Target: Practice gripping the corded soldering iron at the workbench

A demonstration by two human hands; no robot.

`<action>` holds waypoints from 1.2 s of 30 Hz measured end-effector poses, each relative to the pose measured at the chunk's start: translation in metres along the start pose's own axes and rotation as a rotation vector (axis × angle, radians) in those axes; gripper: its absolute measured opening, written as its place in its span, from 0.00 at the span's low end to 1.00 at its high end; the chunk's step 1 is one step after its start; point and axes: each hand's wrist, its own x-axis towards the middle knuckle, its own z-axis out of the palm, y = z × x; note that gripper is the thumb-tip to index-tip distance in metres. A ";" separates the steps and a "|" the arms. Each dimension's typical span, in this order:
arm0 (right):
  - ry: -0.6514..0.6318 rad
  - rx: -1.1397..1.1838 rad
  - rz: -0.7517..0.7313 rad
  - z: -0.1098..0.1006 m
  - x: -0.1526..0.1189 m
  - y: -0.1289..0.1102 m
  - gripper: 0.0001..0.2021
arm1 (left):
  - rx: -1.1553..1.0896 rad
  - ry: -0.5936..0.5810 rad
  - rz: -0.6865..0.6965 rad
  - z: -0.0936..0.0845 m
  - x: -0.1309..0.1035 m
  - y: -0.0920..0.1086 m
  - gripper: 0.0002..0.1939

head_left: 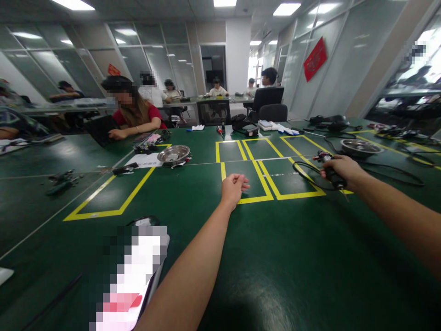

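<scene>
Electric screwdriver [336, 179], clamped in the right hand [345, 168], met no visible part yet; the left hand [233, 186], fingers loosely apart, seemed empty.

Office workroom: glass partitions [158, 57], black chairs [270, 97], green worktable [292, 262].

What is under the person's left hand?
Around the left hand, the green tabletop and yellow tape show. Whatever lies directly beneath the hand is covered, so it cannot be seen.
</scene>
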 end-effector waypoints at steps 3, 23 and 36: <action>-0.075 0.137 0.014 0.027 -0.020 0.004 0.38 | 0.006 0.014 0.010 0.000 0.000 0.000 0.15; -0.993 0.471 -0.126 0.102 -0.112 0.052 0.49 | 0.112 0.003 0.003 0.008 0.004 -0.003 0.24; -1.000 0.467 -0.120 0.102 -0.115 0.051 0.49 | 0.173 -0.073 -0.005 0.006 0.004 -0.004 0.19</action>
